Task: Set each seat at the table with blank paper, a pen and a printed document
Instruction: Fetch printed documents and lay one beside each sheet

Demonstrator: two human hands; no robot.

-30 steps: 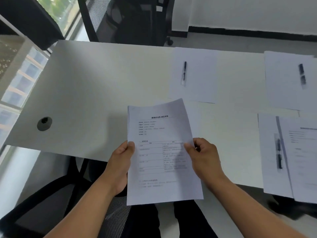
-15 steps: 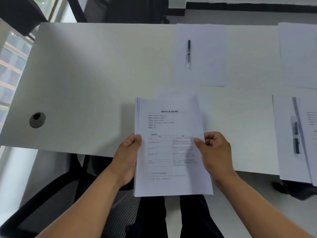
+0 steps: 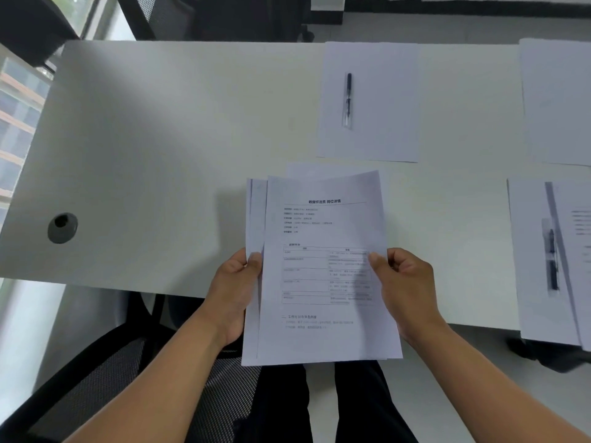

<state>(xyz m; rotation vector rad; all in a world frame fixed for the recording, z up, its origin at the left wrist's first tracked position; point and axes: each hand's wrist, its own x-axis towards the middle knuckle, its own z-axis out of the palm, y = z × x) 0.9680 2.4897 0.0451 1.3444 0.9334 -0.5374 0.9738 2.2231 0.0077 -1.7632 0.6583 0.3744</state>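
I hold a stack of printed documents (image 3: 323, 276) over the near edge of the white table (image 3: 160, 148). My left hand (image 3: 236, 289) grips the stack's left edge. My right hand (image 3: 403, 282) pinches the top sheet at its right edge; that sheet sits shifted to the right, so the left edges of the sheets below show. A blank sheet (image 3: 371, 100) with a black pen (image 3: 348, 99) on it lies across the table. At the right edge lies another blank sheet with a pen (image 3: 551, 260) and a printed document (image 3: 580, 251) partly over it.
A further blank sheet (image 3: 556, 100) lies at the far right. A round grey cable hole (image 3: 62, 227) sits in the table's left part. A mesh office chair (image 3: 105, 388) is below me, another black chair (image 3: 224, 14) beyond the far edge. A window runs along the left.
The top sheet has slid to the right off the stack, uncovering the lower sheets' left edges. Both hands stay at the stack's sides.
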